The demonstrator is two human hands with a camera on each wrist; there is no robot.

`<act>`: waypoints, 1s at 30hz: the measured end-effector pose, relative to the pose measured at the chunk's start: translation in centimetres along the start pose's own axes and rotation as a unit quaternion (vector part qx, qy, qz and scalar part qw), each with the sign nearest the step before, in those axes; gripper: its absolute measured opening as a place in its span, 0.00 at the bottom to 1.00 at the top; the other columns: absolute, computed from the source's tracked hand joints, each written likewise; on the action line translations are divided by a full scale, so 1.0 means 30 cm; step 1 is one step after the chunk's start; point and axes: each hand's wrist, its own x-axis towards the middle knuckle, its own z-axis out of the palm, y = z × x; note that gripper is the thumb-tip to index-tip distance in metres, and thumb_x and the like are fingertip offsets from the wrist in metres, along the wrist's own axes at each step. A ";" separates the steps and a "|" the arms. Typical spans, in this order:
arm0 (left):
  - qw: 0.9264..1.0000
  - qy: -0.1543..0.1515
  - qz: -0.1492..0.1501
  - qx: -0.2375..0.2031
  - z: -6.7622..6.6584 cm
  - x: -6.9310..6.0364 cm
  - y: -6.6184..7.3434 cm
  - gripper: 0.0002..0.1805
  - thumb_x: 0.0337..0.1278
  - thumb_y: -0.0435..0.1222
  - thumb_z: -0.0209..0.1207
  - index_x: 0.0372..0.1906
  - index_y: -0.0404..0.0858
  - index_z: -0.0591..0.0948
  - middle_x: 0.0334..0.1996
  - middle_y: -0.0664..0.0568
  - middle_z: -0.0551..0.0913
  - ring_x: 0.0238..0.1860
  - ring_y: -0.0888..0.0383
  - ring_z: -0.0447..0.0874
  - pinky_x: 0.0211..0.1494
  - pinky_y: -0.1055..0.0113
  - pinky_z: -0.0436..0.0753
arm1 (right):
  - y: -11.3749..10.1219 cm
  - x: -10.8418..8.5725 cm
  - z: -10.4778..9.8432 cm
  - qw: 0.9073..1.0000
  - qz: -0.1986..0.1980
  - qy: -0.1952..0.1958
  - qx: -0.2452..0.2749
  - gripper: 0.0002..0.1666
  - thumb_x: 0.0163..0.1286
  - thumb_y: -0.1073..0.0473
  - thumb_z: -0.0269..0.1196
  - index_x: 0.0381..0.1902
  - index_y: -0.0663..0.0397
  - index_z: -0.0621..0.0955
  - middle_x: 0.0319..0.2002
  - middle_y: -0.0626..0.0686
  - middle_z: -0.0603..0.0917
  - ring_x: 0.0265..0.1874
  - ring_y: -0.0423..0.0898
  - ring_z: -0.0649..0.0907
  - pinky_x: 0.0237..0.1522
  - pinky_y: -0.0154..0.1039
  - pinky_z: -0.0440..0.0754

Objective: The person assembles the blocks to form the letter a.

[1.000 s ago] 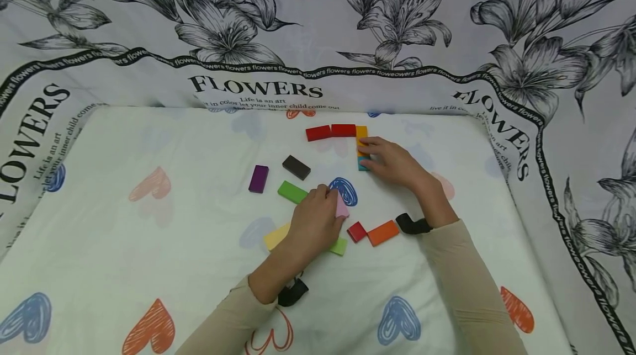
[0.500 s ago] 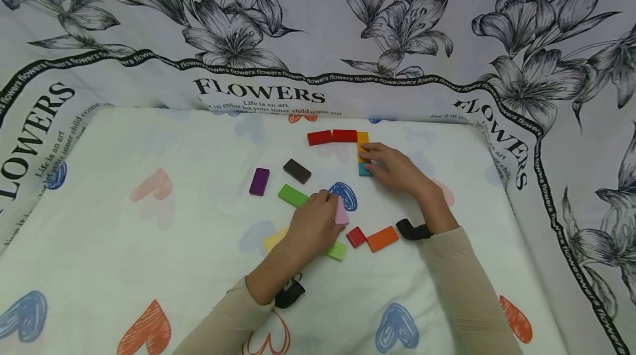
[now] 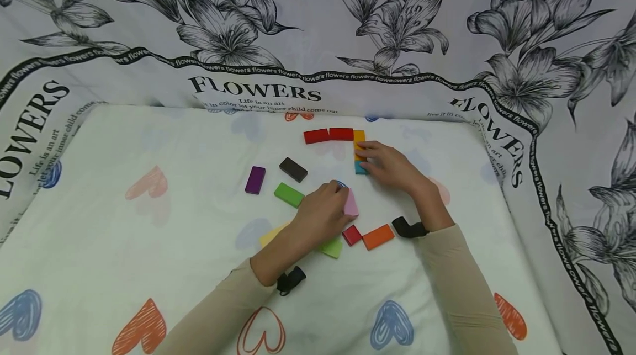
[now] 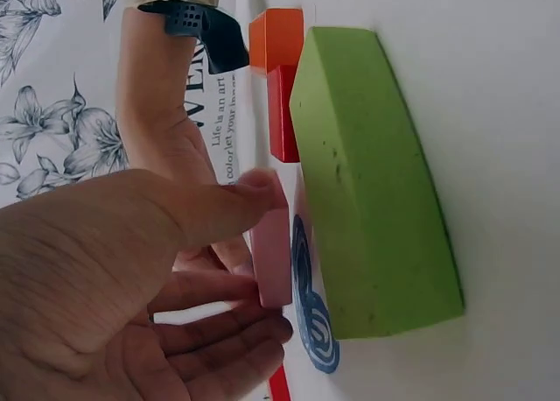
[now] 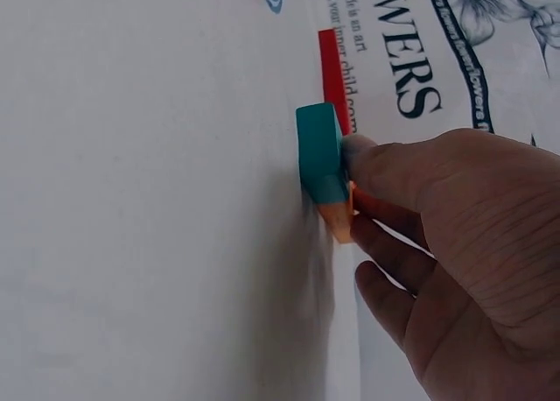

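Note:
My left hand (image 3: 320,212) pinches a pink block (image 3: 351,204) between thumb and fingers, close over the sheet. In the left wrist view the pink block (image 4: 273,261) stands beyond a large-looking light green block (image 4: 367,182). My right hand (image 3: 395,168) touches the right side of a yellow-orange block (image 3: 359,136) and a teal block (image 3: 360,169) set end to end. Seen from the right wrist, the thumb rests against the teal block (image 5: 319,147), with the fingers beside the orange one (image 5: 336,222). Two red blocks (image 3: 329,134) continue the row leftward.
Loose blocks lie around the left hand: purple (image 3: 255,180), dark brown (image 3: 293,169), green (image 3: 289,195), and pale yellow (image 3: 270,234) partly under the forearm. A small red block (image 3: 352,235) and an orange block (image 3: 379,237) lie nearer the right wrist. Heart-printed white cloth (image 3: 199,266) covers the surface.
My left hand has shifted right and slightly away from me with the pink block, covering more of the printed blue heart. The right hand stays at the yellow-orange and teal blocks.

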 end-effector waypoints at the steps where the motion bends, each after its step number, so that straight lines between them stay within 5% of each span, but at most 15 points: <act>1: 1.000 -0.001 0.006 0.001 -0.001 0.004 -0.003 0.32 0.65 0.49 0.71 0.65 0.33 0.81 0.59 0.44 0.84 0.58 0.51 0.84 0.59 0.59 0.90 | -0.002 0.003 0.000 1.000 -0.002 0.000 0.002 0.28 0.80 0.57 0.62 0.75 0.55 0.76 0.79 0.55 0.72 0.81 0.58 0.68 0.81 0.59 0.67; 13: 0.996 -0.028 0.073 0.048 -0.003 0.108 -0.009 0.33 0.66 0.52 0.70 0.68 0.38 0.79 0.55 0.47 0.82 0.54 0.55 0.81 0.53 0.65 0.89 | 0.005 -0.004 -0.025 1.000 0.002 -0.006 -0.009 0.29 0.80 0.57 0.62 0.75 0.55 0.75 0.79 0.55 0.71 0.81 0.59 0.67 0.81 0.61 0.65; 30: 0.995 -0.023 0.074 0.066 0.016 0.147 -0.024 0.31 0.68 0.53 0.68 0.68 0.40 0.80 0.60 0.48 0.81 0.57 0.55 0.81 0.55 0.66 0.88 | 0.006 0.008 -0.012 1.000 -0.011 -0.009 0.004 0.28 0.80 0.57 0.63 0.74 0.56 0.76 0.79 0.56 0.72 0.81 0.59 0.67 0.82 0.60 0.65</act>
